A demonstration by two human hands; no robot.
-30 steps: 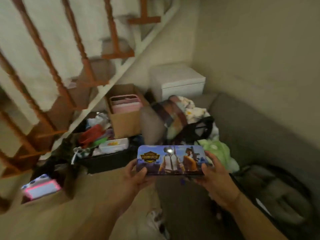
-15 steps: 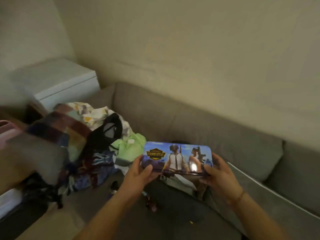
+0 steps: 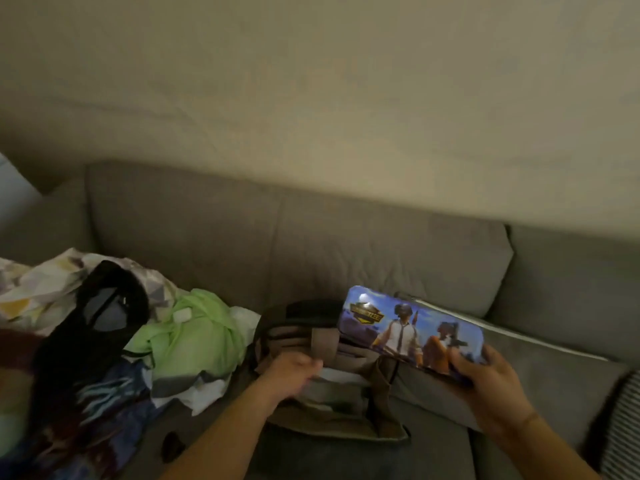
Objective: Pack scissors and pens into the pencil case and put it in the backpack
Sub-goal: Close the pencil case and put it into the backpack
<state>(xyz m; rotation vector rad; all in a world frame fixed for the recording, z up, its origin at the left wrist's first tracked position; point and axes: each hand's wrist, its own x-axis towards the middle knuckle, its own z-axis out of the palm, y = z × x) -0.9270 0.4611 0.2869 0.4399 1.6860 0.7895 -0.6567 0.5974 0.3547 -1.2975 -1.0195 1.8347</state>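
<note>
1. Pencil case (image 3: 412, 332): a closed tin with a printed lid, sitting tilted in the lower right of the frame, its far end hanging over the backpack (image 3: 325, 386) at lower centre and its near end resting in the right hand (image 3: 491, 386).
2. Right hand: fingers are curling under the near end of the tin, with the thumb pressing on the lid edge (one-ended hold only; nothing is supporting the far end).
3. Left hand (image 3: 294, 370): it is blurred, reaching into the mouth of the backpack; its fingers appear to be curling round the fabric edge or a flap there, though the blur is keeping me from telling for certain.
4. Backpack: lying on the grey sofa (image 3: 242, 244), its opening facing up and looking narrow, with pale contents showing inside.
5. Risk, judged: the tin is being held at one end only, so it is likely to tip or slip as it goes down; a knock on the backpack rim could be popping the lid and spilling pens and scissors.
6. Risk, judged: if the left hand is letting the opening sag, the tin could be catching on the edge or sliding onto the sofa beside the heap of clothes (image 3: 194, 337) at lower left.
</note>
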